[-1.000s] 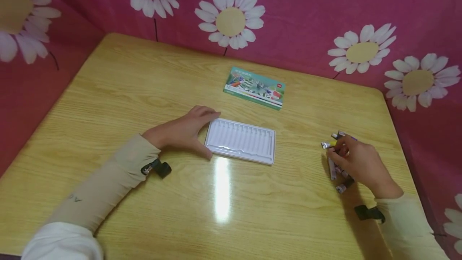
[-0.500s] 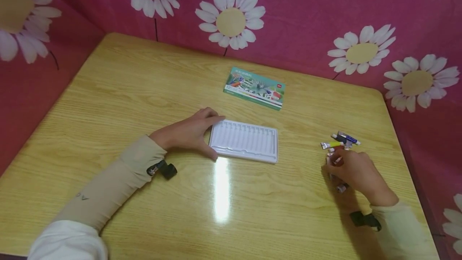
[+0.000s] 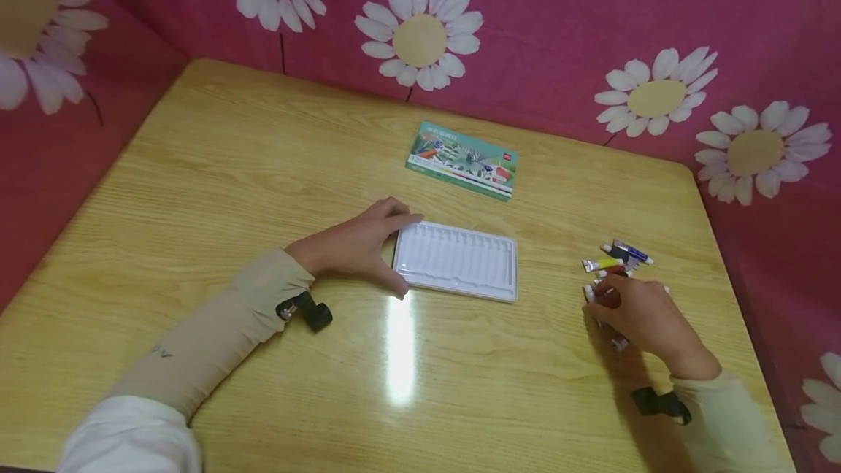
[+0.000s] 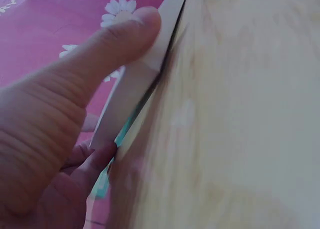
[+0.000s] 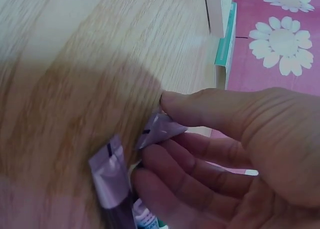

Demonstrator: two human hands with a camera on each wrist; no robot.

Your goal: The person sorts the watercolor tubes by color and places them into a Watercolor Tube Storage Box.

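A white plastic tray (image 3: pixel 456 258) with a row of narrow slots lies on the table. My left hand (image 3: pixel 358 247) grips its left end, thumb on the near side and fingers on the far side. In the left wrist view the thumb presses against the tray's pale side wall (image 4: pixel 122 106). At the right, my right hand (image 3: pixel 647 320) is over a loose pile of small paint tubes. Between its thumb and fingers it pinches a paint tube, whose flat silvery end (image 5: pixel 160 129) shows in the right wrist view. Another silvery-dark tube (image 5: pixel 112 179) lies beside the fingers.
Just beyond the right hand lie a yellow paint tube (image 3: pixel 601 265) and a blue one (image 3: pixel 632 251), among others. A green illustrated paint box (image 3: pixel 463 159) lies behind the tray. A pink flowered cloth (image 3: pixel 539 35) hangs along the table's back edge.
The left hand has slid the tray a little to the right. My right hand has shifted from beside the yellow tube toward the near part of the pile, uncovering the blue tube.
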